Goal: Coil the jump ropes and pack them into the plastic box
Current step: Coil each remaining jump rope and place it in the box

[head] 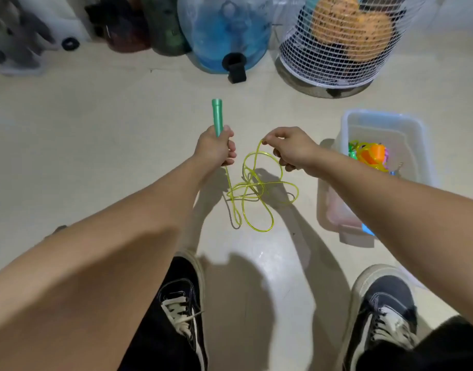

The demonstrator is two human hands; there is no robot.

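Nearest the camera, two dark sneakers with white laces stand on the pale floor, the left shoe [185, 311] and the right shoe [388, 314], with dark trouser legs below them. Both bare forearms reach out over the shoes toward the middle of the scene.

Just beyond, the yellow-green cord [252, 192] of a jump rope lies in loose, tangled loops on the floor [96, 156] between the two arms, its shadow beside it. The left hand [215, 149] has its fingers wrapped around the lower part of the green handle [218, 116], which stands roughly upright with its top pointing away; the cord runs down from the bottom of that fist. The right hand [290, 148] pinches a raised loop of the cord between thumb and forefinger, its other fingers curled under.

To the right, the clear plastic box [417, 145] sits on the floor, partly behind the right forearm. Inside it lies a bundle of bright ropes [372, 155], orange, yellow and green; something pink and blue shows at its near end, too blurred to name.

Farther off, a blue water jug [224, 33] lies on its side, a white wire basket [334, 49] holds something orange, perhaps a soft toy, and dark blurred objects line the far left.
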